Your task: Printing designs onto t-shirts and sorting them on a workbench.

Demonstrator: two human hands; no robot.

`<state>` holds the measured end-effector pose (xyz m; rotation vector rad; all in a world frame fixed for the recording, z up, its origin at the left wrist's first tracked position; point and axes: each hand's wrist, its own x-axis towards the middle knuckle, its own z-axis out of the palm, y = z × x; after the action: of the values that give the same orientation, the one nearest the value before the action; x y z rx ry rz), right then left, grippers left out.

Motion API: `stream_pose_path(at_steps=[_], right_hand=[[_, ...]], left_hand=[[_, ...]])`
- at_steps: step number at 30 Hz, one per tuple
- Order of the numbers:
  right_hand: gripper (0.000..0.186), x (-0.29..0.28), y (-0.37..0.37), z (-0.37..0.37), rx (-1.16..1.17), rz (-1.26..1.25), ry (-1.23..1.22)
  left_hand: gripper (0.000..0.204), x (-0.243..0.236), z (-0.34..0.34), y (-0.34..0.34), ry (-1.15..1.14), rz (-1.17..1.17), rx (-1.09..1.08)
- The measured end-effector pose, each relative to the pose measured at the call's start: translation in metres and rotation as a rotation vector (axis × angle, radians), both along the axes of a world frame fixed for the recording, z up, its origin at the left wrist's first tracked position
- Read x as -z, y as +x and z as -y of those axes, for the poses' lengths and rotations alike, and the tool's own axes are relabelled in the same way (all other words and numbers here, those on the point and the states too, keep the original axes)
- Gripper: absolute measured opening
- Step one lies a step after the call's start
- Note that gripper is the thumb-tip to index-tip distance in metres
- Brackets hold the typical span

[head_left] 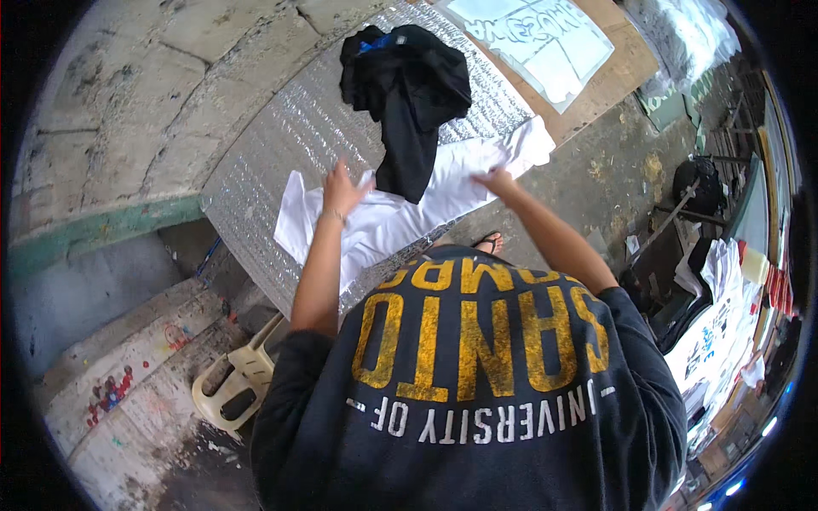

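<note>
A white t-shirt [400,209] lies spread on a table covered with silvery quilted sheet [290,140]. A crumpled black garment [409,94] rests on the shirt's far side. My left hand [341,189] hovers over the shirt's left part, fingers apart, holding nothing. Fingers of my right hand [494,180] pinch the white fabric near the shirt's right end. Below, my dark sweatshirt with yellow lettering fills the lower middle of the view.
A white printed sheet [537,38] lies on a brown board at the far right of the table. A pale plastic chair [239,379] stands at lower left. Stacks of printed clothes [720,324] and clutter fill the right side. A concrete wall runs along the left.
</note>
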<state>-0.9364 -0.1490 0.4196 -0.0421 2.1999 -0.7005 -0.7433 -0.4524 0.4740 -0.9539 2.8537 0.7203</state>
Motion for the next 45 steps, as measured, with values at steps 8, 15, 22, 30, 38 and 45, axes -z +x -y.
stream_pose_path(at_steps=[8, 15, 22, 30, 38, 45], right_hand=[[0.050, -0.041, 0.059, 0.010, -0.053, -0.052, -0.559], [0.019, -0.237, 0.110, -0.101, 0.212, -0.040, -1.531], [0.033, -0.305, 0.279, -0.287, 0.893, -0.573, -1.739], [0.038, -0.287, 0.553, -0.404, 1.233, -1.407, -1.312], [0.018, -0.277, 0.708, -0.560, 1.754, -1.889, -0.573], [0.020, -0.316, 0.805, -0.737, 1.728, -2.060, -0.315]], left_hand=[[0.139, 0.067, -0.072, 0.057, -0.036, 0.041, 0.253], [0.070, -0.014, -0.125, -0.012, 0.192, -0.801, 0.638], [0.033, -0.106, -0.272, -0.047, 0.731, -0.176, 1.188], [0.032, -0.126, -0.539, 0.035, 0.518, -0.558, 1.917], [0.028, -0.150, -0.751, 0.089, 0.740, -0.631, 1.924], [0.021, -0.271, -0.994, 0.111, 0.544, -1.263, 2.018]])
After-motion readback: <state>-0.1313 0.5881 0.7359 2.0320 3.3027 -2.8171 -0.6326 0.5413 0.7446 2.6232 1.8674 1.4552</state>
